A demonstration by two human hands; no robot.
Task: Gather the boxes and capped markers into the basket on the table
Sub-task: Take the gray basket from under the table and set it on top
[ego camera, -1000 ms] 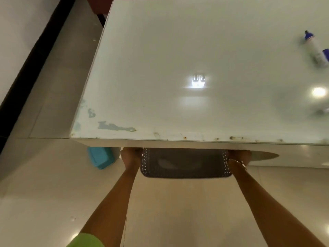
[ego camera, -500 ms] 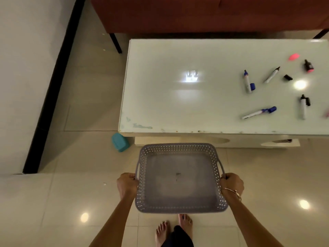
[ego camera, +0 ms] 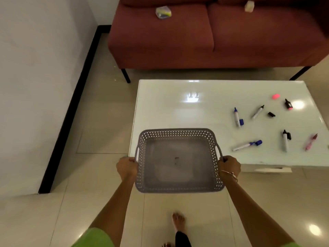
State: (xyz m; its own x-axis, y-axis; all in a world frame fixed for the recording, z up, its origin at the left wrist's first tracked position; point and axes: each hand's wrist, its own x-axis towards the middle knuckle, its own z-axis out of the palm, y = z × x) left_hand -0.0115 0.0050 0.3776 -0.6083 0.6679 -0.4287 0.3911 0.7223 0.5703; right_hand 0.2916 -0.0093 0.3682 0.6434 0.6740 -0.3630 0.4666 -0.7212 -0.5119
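Note:
I hold an empty grey perforated basket level in the air, its far half over the near left corner of the white glass table. My left hand grips its left handle and my right hand its right handle. Several markers lie on the table's right half: a blue one with its cap beside it, a black-tipped one, a blue one near the front edge, a black one, a pink one. A loose black cap and a pink cap lie apart.
A red sofa stands behind the table, with a small wrapped packet and a pale box on its seat. A short black and pink marker lies far right. White wall with black skirting on the left. My bare foot is on the tiled floor.
The basket came out from under the table's edge and rose up over its near left corner. My view lifted, bringing the whole table and the sofa into sight.

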